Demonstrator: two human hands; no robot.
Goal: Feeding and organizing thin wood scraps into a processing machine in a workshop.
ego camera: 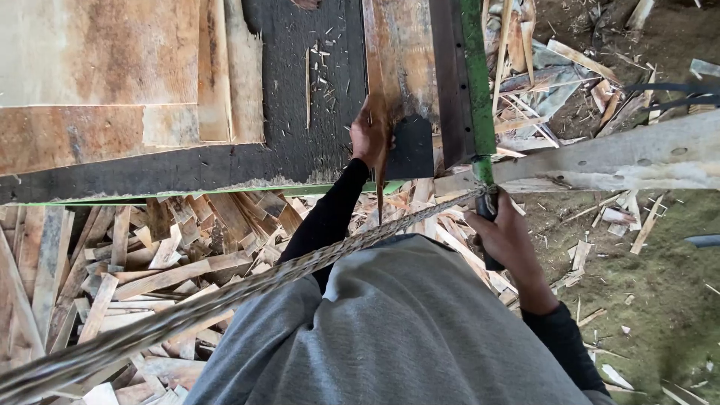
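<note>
1. Currently the left hand sits at centre frame, its fingers pinched on the near end of a long, thin reddish-brown strip of wood veneer that runs up to the top edge of the frame.
2. That strip lies on a dark, rough black machine bed, just beside a dark metal bar and a green-painted lever rod standing right of centre.
3. Lower right of centre, the right hand is curled tight around the dark handle at the bottom of that green lever rod; a braided grey rope is knotted to the rod just above the hand and slants down to the lower left corner.
4. As a judgement, the work is well under way: a heap of pale cut wood offcuts lies under the bed at left, and the strip in hand looks only partly dealt with, most of it resting on the bed.
5. Flat, wide sheets of tan and rust-stained veneer lie stacked on the bed at upper left, apparently untouched.
6. Splinters and chips are scattered over the black bed.
7. On the right, bare greenish earth floor is strewn with scraps, and a pale rough timber beam crosses the right edge, suggesting an open, rough workshop.
</note>
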